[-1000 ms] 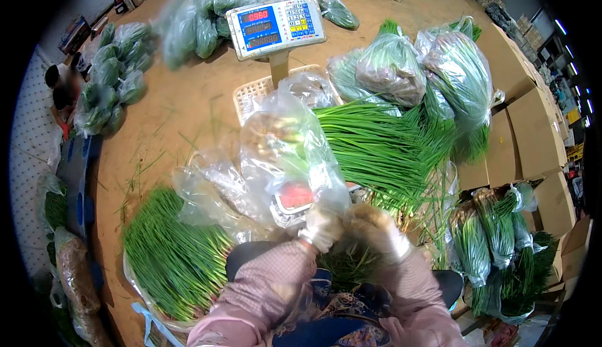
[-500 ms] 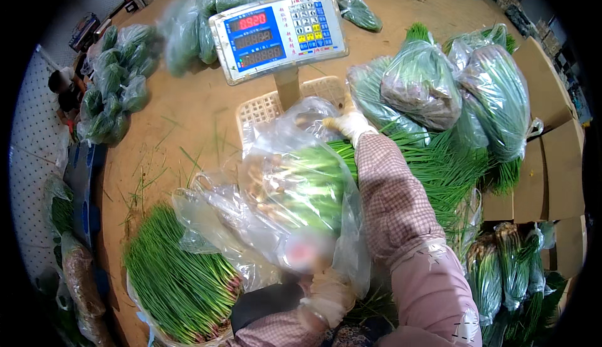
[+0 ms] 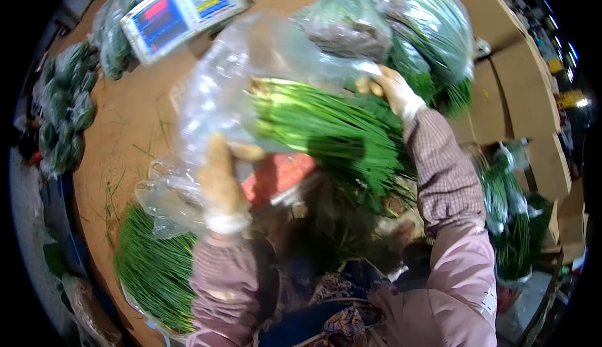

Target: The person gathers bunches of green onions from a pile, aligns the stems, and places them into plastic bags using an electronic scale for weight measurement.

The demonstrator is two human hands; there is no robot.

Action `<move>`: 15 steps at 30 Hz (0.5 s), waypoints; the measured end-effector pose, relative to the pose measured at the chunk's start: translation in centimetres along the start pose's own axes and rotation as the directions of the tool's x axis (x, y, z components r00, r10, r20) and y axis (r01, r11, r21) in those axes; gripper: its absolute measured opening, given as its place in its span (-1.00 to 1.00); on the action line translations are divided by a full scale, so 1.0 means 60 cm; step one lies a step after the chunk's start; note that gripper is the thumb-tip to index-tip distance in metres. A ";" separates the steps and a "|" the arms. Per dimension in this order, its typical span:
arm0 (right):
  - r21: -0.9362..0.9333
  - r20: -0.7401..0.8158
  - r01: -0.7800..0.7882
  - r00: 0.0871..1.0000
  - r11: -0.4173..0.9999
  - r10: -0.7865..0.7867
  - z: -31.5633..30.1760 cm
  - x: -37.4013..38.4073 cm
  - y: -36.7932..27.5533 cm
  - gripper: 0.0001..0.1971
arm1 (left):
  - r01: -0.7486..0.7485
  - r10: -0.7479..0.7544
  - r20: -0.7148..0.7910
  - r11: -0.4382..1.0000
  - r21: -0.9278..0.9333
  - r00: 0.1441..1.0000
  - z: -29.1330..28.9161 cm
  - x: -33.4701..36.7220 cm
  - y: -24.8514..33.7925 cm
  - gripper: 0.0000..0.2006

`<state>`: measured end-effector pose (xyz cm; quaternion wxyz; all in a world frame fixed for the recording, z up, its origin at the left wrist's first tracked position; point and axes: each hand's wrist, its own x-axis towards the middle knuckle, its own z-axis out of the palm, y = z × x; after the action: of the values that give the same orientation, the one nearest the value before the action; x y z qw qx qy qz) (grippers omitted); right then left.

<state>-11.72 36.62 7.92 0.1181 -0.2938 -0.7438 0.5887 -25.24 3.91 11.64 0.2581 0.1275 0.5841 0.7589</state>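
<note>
Brown floor [image 3: 119, 131] in the head view, with cardboard boxes [image 3: 523, 90] at right and weighing scale [image 3: 185, 15] at upper left. Right hand [image 3: 395, 91]: grip closed, pinching the clear bag [image 3: 216, 90] by its edge. Left hand [image 3: 222, 181]: at the bag's lower left, thumb parted from fingers; cannot tell whether pinching it. Between both hands, green onion bundle [image 3: 326, 121], pale ends leftward at the bag, leaves rightward.

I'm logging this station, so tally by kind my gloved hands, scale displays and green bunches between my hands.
Pale-gloved hands, left hand and right hand: 2
White-framed rectangular scale display, blue panel: 1
Long green-stalked bunch, pale at left: 1
Total: 4
</note>
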 end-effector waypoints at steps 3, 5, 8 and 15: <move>0.007 -0.031 -0.071 0.997 0.997 0.071 -0.007 -0.040 -0.090 -0.70 | -0.106 0.107 0.007 0.992 -0.075 0.994 0.006 0.025 0.041 -0.65; 0.090 -0.016 -0.075 0.997 0.993 0.077 0.010 -0.075 -0.182 -0.66 | -0.124 0.121 -0.051 0.989 -0.074 0.991 -0.011 0.065 0.094 -0.75; 0.065 0.077 -0.050 0.996 0.997 0.045 -0.021 -0.110 -0.232 -0.69 | -0.119 0.120 -0.041 0.993 0.021 0.992 -0.035 0.111 0.189 -0.81; 0.034 0.014 -0.003 1.000 0.999 0.002 -0.003 -0.227 -0.260 -0.89 | -0.219 0.205 0.094 0.960 0.177 0.974 -0.061 -0.001 0.218 -0.77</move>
<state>-5.39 26.85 25.05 0.1171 -0.2884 -0.7340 0.6036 -30.19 -1.51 23.09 0.1842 0.2412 0.6253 0.7189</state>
